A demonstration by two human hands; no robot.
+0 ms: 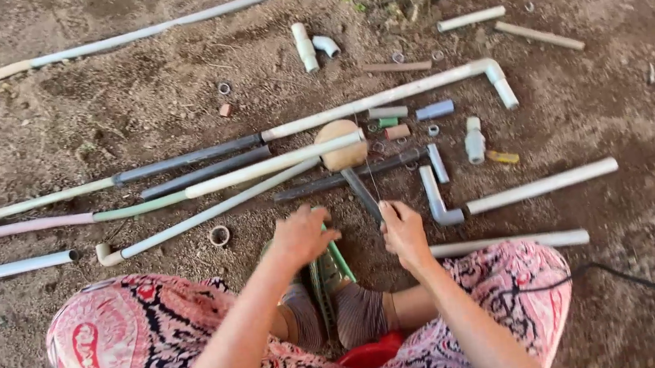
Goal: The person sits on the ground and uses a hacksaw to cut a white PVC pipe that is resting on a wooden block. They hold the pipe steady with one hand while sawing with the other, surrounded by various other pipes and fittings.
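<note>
2 hands low: left hand [301,235] curled on green pipe [340,261], right hand [403,231] gripping dark pipe [362,194]

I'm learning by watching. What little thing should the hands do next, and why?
Probably steady the green pipe piece with the left hand before working on it. That hand only rests on top, while the right hand grips a dark rod with a round tan head aimed away.
</note>
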